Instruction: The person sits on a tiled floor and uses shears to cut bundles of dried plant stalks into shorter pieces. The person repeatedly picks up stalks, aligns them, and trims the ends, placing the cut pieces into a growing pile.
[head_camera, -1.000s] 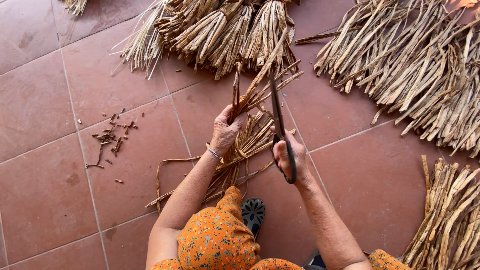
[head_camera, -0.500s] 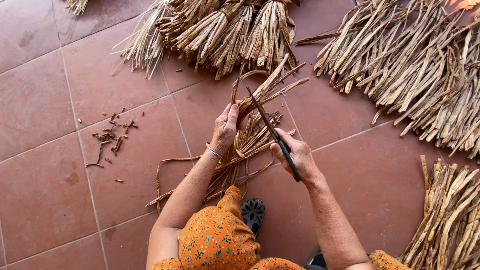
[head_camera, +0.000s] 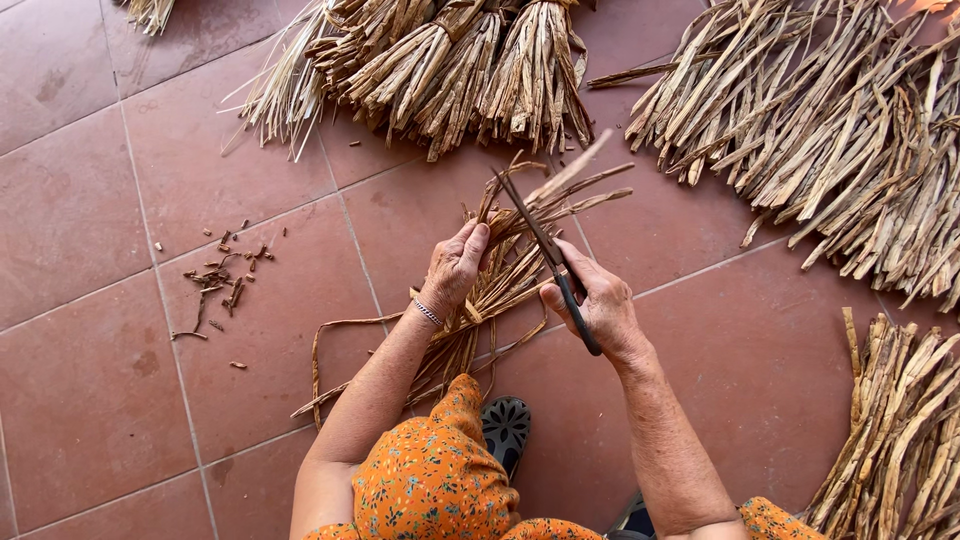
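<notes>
Terracotta floor tiles (head_camera: 90, 400) lie under everything we do, with no desk involved. At the centre sits the bundle of dried leaf strips (head_camera: 490, 290) we work on, resting on the floor just past our knees, its loose ends fanning up and away from us. Our left hand (head_camera: 455, 268) has its grip closed around the bundle near its bound waist, holding the strips upright so the blade can reach their tips. Our right hand (head_camera: 595, 300) is clenched on the dark handle of a knife (head_camera: 545, 250), whose blade angles up and left across the raised ends, touching them. A black sandal (head_camera: 506, 425) shows below, beside our orange floral garment (head_camera: 435, 475). To the left, small brown trimmings (head_camera: 225, 280) are scattered on the tiles, well apart from the hands. Farther out, tied sheaves (head_camera: 450, 60) lie along the top, a loose heap of strips (head_camera: 830, 130) at upper right, and another stack (head_camera: 900, 430) at lower right.
</notes>
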